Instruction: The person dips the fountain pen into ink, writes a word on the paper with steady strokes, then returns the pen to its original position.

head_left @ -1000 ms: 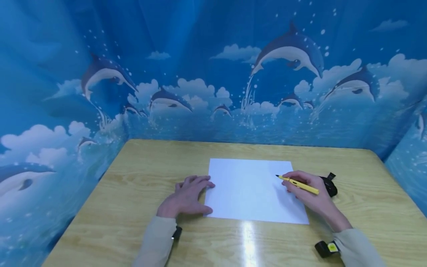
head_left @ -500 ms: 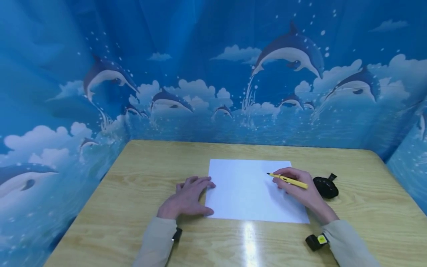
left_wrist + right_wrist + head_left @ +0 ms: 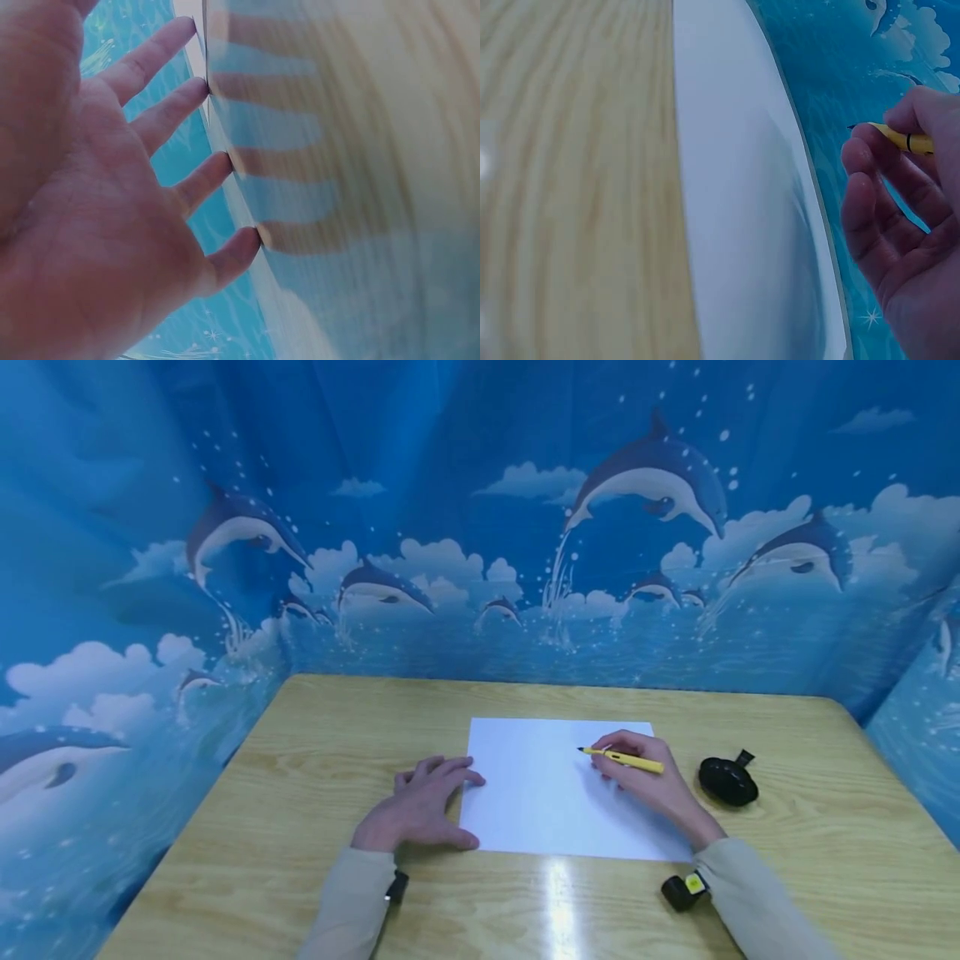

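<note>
A blank white sheet of paper [image 3: 525, 802] lies on the wooden table. My right hand [image 3: 637, 772] is over its right half and pinches a yellow pen [image 3: 633, 762], whose dark tip points left above the paper. In the right wrist view the pen [image 3: 900, 138] sits between thumb and forefinger, with the other fingers loosely bent and a gap between the hand and the sheet [image 3: 735, 187]. My left hand [image 3: 423, 806] rests at the paper's left edge, fingers spread. In the left wrist view the left hand's fingertips [image 3: 246, 238] touch the tabletop [image 3: 375, 187].
A black, rounded object with a short tab [image 3: 727, 781] lies on the table [image 3: 337, 718] right of the paper. Small black devices [image 3: 681, 892] are strapped at both wrists. Behind and beside the table hangs a blue curtain [image 3: 450, 643] printed with dolphins.
My right hand has moved left over the paper with the pen, uncovering the black object at the right. The left hand stays in place.
</note>
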The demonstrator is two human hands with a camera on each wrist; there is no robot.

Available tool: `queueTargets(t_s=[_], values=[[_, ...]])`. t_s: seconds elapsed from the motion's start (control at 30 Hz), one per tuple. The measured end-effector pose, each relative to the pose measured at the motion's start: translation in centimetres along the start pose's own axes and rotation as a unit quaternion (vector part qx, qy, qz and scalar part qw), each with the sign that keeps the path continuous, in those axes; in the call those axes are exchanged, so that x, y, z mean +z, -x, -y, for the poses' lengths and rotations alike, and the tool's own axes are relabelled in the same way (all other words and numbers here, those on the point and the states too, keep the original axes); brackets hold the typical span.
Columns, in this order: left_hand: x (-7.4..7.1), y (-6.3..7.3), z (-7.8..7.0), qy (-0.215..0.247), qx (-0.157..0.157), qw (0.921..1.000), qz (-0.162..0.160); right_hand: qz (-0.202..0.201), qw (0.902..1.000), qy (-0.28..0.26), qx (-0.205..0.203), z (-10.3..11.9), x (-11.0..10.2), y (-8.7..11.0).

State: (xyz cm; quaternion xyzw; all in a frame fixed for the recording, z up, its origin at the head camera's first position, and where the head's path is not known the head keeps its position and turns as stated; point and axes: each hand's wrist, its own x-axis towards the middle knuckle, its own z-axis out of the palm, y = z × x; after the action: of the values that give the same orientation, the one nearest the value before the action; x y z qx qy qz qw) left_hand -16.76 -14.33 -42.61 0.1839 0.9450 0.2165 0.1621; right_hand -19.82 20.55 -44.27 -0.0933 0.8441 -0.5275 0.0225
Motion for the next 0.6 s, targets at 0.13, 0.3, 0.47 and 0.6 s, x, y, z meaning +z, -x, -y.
queueTargets(t_s=[0.13, 0.3, 0.47, 0.6], values=[[0.1, 0.0, 0.2, 0.0, 0.001, 1.0, 0.001, 0.008, 0.9998, -0.014, 0.007, 0.3, 0.8, -0.6], [0.2, -0.1, 0.3, -0.009, 0.007, 0.9999, -0.001, 0.017, 0.9993, -0.03, 0.015, 0.5, 1.7, -1.5], [0.1, -0.2, 0.2, -0.016, 0.003, 0.9999, 0.001, 0.028, 0.9985, -0.043, 0.018, 0.3, 2.5, -2.1], [0.1, -0.2, 0.1, -0.021, -0.001, 0.9997, 0.007, 0.037, 0.998, -0.049, 0.014, 0.3, 3.0, -2.6]])
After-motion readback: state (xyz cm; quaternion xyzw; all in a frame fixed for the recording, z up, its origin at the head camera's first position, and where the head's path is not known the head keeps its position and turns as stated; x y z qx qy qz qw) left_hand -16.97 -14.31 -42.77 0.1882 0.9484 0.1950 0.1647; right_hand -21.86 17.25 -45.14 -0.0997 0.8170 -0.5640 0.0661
